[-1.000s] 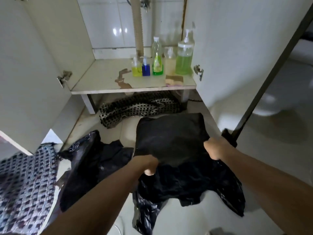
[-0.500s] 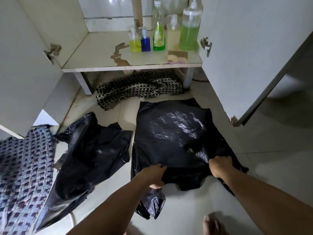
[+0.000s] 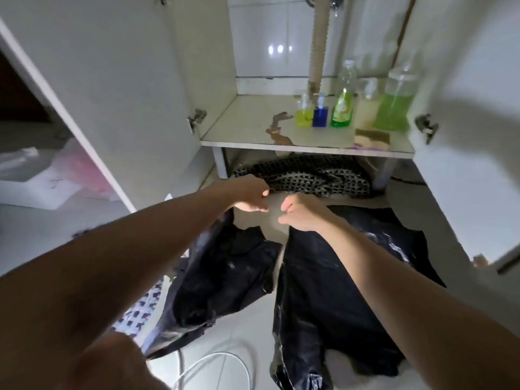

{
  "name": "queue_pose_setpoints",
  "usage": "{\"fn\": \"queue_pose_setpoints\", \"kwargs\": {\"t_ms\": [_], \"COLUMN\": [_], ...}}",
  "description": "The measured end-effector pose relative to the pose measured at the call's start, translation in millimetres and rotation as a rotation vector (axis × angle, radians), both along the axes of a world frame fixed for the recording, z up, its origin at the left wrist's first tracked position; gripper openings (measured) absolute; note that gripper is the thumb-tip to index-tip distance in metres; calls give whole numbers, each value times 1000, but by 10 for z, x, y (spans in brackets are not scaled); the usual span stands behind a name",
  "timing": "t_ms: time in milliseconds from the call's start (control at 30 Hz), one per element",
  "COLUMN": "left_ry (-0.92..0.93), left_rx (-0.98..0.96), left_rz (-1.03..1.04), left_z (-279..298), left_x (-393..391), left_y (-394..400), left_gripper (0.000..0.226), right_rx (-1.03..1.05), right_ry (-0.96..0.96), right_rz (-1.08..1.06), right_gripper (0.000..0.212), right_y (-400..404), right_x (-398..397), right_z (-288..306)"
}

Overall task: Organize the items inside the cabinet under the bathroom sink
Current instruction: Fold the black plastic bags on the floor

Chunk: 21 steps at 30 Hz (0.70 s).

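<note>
A black-and-white checkered cloth lies bunched on the floor under the cabinet shelf. My left hand reaches to it and pinches its near edge. My right hand hovers beside the left, just short of the cloth, with loosely curled fingers that hold nothing. Two black plastic bags lie on the tiles: a flattened one under my right forearm and a crumpled one to its left. On the shelf stand a yellow bottle, a blue bottle, a green soap bottle and a large green bottle.
Both cabinet doors stand open, the left door and the right door. A drain pipe runs down at the back. A sponge sits at the shelf's front right. A patterned cloth and a white cable lie near my feet.
Both hands let go of the flattened black bag and moved forward to the checkered cloth. The bag now lies flat on the floor. The view tilted up toward the cabinet.
</note>
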<state>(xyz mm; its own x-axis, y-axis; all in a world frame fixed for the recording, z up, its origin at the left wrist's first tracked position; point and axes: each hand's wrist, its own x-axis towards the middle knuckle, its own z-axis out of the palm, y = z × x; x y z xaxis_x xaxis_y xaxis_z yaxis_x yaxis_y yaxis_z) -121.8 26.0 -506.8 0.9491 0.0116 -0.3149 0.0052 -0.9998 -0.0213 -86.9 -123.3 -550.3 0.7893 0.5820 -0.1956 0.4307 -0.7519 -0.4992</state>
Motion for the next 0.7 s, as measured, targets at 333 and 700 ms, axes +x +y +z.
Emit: {"fn": "queue_pose_setpoints", "kwargs": {"t_ms": [333,700], "left_ry": [488,451], "left_rx": [-1,-98], "left_rz": [326,161], "left_z": [-1082,-1081], "left_x": [-1232,-1239], "left_y": [1067,1089], "left_gripper": [62,35], "right_rx": [-67,220], "right_ry": [359,410], "right_rz": [51,-170], "right_gripper": [51,34], "right_y": [1082,1496], "right_x": [-859,-916], "right_z": [-1058,-1331]}}
